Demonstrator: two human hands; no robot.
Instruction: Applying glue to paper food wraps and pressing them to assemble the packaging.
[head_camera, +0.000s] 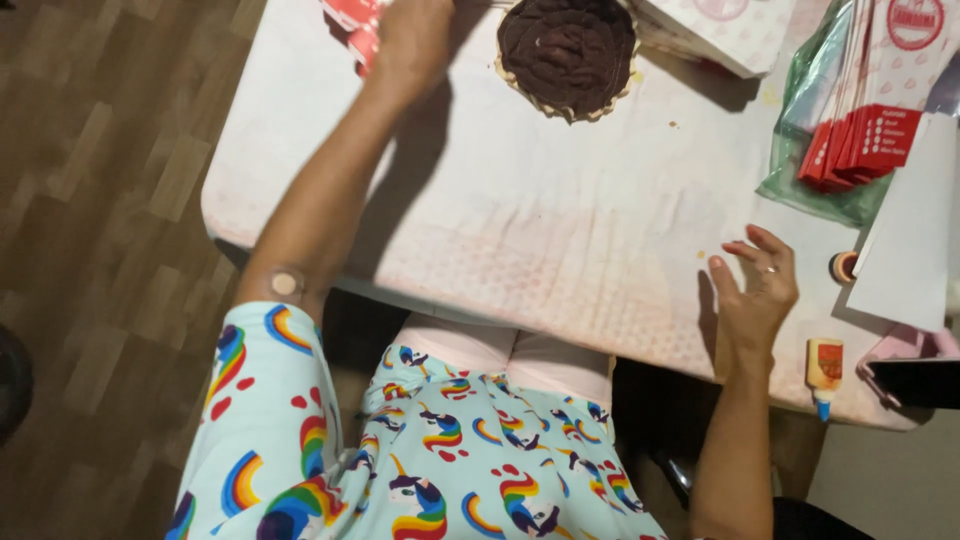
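While your left hand (412, 35) stretches to the far edge of the table (480, 230), it lies over a red and white paper item (350, 18) at the top of the view, just beside the round chocolate-coloured cake (567, 52). Whether those fingers are clamped on the paper or only resting on it cannot be told, since the hand's back hides them. The cake sits near the far edge, touching nothing but the table cover, so the space in front of you stays free for handling.

Your right hand (757, 290) rests at the near edge with fingers spread and released, grasping nothing; it seems to steady you while the other arm reaches. Near it lie a small yellow glue bottle (824, 372), a little roll of tape (843, 266) and a white sheet (905, 240). Further off, a stack of red and white folded packets (865, 140) sits in a green plastic bag (800, 120), within easy reach of that side.
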